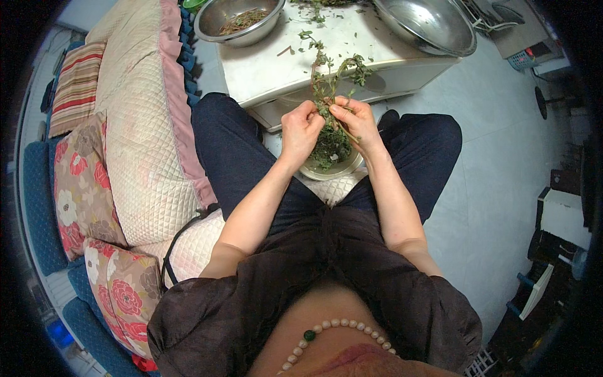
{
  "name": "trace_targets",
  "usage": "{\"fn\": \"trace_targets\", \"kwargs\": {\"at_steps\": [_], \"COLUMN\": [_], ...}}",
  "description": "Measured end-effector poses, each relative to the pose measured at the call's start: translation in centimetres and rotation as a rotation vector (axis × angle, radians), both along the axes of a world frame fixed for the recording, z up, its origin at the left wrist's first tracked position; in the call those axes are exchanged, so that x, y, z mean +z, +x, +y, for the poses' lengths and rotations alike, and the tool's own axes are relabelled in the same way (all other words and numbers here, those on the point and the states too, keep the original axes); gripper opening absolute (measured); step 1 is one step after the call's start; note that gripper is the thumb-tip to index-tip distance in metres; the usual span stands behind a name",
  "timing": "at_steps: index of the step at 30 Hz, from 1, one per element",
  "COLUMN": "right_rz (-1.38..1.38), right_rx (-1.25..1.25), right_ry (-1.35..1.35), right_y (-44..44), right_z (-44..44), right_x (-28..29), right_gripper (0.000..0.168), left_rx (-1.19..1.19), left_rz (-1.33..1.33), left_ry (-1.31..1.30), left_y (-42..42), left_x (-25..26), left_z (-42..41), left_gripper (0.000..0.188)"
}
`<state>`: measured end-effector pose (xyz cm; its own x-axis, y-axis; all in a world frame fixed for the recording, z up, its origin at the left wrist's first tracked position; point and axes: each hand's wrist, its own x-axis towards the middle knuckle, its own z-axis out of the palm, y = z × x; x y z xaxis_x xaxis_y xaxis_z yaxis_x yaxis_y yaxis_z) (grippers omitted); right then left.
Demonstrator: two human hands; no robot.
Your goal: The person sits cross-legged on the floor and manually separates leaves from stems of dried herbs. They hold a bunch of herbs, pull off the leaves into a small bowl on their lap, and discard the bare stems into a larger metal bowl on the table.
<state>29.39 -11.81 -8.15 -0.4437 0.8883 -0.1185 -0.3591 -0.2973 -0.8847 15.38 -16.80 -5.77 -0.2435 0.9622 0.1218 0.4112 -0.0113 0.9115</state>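
A branching bunch of leafy green stems (331, 85) stands up between my two hands. My right hand (355, 120) pinches the stems between thumb and fingers, with one stem end poking out below. At the bunch's left side, my left hand (303, 129) has its fingers curled in against the leaves; what lies between its fingertips is hidden. Directly beneath both hands, a pale round bowl (324, 175) between my thighs holds a heap of small green leaves (331, 147).
A white low table (282, 70) with scattered leaf bits stands ahead. On it are a metal bowl of cut stems (207, 29) at left and a large metal basin (426, 23) at right. A quilted sofa cover (141, 141) with cushions (80, 174) lies to my left.
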Motion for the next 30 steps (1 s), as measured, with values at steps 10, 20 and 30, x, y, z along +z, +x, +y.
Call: {"fn": "trace_targets", "kwargs": {"at_steps": [10,20,30], "right_rz": [-0.007,-0.059,0.043], "right_rx": [-0.04,-0.083,-0.142], "right_ry": [0.037,0.07,0.071], "right_y": [0.6,1.4,3.6], "right_z": [0.3,0.2,1.3], "right_x": [0.6,1.6,1.0], "right_gripper": [0.021,0.019,0.022], "left_rx": [-0.124,0.031,0.179], "left_rz": [-0.417,-0.166,-0.056], "left_ry": [-0.274,-0.041,0.242], "left_y": [-0.7,-0.9,-7.0], "left_x": [-0.5,-1.2,5.3], "left_z": [0.5,0.5,6.1], "left_gripper": [0.012,0.011,0.021]}}
